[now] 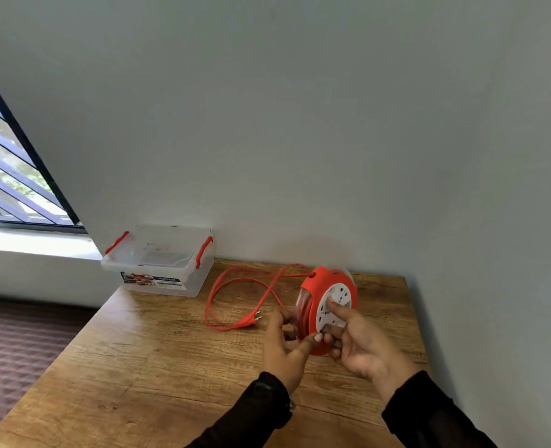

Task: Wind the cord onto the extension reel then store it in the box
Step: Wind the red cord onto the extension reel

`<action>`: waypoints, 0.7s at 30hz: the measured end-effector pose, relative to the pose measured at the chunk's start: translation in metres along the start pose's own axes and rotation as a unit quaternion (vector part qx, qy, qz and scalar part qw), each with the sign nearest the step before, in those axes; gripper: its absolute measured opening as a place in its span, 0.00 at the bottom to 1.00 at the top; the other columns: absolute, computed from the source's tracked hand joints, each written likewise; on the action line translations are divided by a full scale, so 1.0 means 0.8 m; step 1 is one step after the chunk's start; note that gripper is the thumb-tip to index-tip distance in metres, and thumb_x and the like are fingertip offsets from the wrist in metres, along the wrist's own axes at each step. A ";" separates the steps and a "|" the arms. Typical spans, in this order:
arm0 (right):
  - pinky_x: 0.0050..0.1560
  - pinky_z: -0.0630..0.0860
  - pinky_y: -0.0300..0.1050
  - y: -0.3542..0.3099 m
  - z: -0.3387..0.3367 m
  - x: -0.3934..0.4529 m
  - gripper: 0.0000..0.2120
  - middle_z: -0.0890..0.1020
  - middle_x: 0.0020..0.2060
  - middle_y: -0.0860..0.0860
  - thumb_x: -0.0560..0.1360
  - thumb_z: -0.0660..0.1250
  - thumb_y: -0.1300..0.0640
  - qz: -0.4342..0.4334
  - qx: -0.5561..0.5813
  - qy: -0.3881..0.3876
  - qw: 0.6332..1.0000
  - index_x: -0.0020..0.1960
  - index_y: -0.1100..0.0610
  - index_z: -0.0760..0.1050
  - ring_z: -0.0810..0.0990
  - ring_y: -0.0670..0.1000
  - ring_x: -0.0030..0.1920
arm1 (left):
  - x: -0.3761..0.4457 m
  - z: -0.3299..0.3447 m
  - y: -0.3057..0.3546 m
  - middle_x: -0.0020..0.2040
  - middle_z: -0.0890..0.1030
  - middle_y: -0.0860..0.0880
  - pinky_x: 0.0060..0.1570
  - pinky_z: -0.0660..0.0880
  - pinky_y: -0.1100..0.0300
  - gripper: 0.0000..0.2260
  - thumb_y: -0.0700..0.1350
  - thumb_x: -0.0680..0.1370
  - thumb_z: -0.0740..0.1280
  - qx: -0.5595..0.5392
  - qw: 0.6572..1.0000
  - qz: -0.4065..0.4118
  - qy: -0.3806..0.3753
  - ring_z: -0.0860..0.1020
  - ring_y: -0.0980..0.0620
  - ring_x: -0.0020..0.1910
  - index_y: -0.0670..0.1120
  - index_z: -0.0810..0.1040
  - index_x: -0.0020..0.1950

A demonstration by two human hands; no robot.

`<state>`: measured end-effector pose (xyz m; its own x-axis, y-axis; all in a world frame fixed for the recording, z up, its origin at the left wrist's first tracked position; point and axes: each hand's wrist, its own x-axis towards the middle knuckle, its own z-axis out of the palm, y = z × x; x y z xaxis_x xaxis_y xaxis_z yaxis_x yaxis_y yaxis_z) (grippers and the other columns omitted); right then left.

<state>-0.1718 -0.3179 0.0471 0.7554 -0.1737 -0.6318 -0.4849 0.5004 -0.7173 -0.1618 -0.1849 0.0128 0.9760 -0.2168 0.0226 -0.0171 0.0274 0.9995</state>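
An orange extension reel (324,281) with a white socket face stands on edge on the wooden table (157,360), near the wall. My left hand (284,347) grips its lower left rim, thumb on the front. My right hand (361,344) holds the lower right side, with the index finger pressed on the white face. The orange cord (232,281) lies in loose loops to the left of the reel, and its plug (251,320) rests on the table close to my left hand. A clear plastic box (159,265) with red clips sits open at the table's far left corner.
A grey wall runs right behind the table. A barred window (12,176) with a white sill is at the left. Patterned brown flooring (15,344) lies below the table's left edge.
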 end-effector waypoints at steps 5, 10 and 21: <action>0.22 0.65 0.37 -0.005 -0.007 -0.006 0.22 0.78 0.26 0.53 0.68 0.70 0.43 -0.012 0.043 -0.036 0.998 0.53 0.59 0.76 0.70 0.48 0.23 | -0.001 -0.005 -0.008 0.47 0.82 0.44 0.38 0.79 0.62 0.19 0.34 0.66 0.76 -0.022 0.998 -0.013 -0.049 0.82 0.54 0.42 0.39 0.73 0.52; 0.19 0.67 0.36 -0.024 -0.014 -0.009 0.22 0.78 0.25 0.53 0.70 0.69 0.45 -0.025 -0.006 -0.044 0.999 0.54 0.62 0.76 0.71 0.48 0.21 | 0.031 -0.025 0.015 0.53 0.79 0.38 0.53 0.75 0.47 0.14 0.33 0.70 0.65 -0.103 0.991 -0.081 -0.027 0.77 0.41 0.52 0.38 0.74 0.55; 0.18 0.64 0.30 -0.018 -0.014 -0.012 0.31 0.80 0.56 0.56 0.71 0.72 0.53 -0.194 -0.149 0.043 0.969 0.71 0.48 0.64 0.75 0.45 0.33 | 0.101 -0.026 0.123 0.44 0.81 0.43 0.37 0.78 0.64 0.04 0.38 0.77 0.66 -0.003 0.997 -0.048 -0.055 0.80 0.53 0.36 0.42 0.77 0.43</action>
<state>-0.1772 -0.3330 0.0604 0.8728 -0.3767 -0.3102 -0.2866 0.1189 -0.9507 -0.0800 -0.1791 0.1125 0.9435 -0.3239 -0.0703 0.0766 0.0067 0.9970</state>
